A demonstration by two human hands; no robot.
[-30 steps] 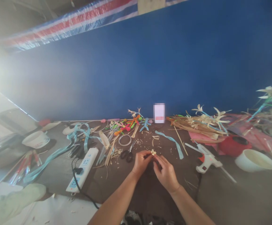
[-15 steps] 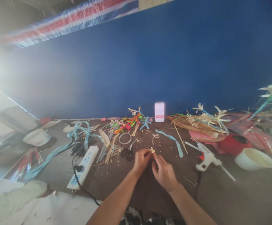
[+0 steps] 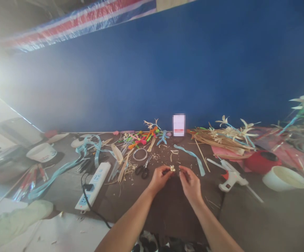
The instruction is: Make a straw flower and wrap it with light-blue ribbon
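At the tips of the left hand (image 3: 159, 179), a small, cream, petalled flower (image 3: 172, 168) is pinched — just apart from the right hand (image 3: 191, 183), whose fingertips are drawn together. Whether anything is held there cannot be told. A dark brown tabletop (image 3: 115, 199) is backed by a tall blue partition (image 3: 152, 80).

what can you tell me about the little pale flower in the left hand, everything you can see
The flower is small and cream-coloured, with a few pale petals spreading outward. It looks papery or like dried plant fibre, but it is too small to be sure or to count petals. The fingertips of the left hand hold it over the dark tabletop. The right hand is close by, with a visible gap between.
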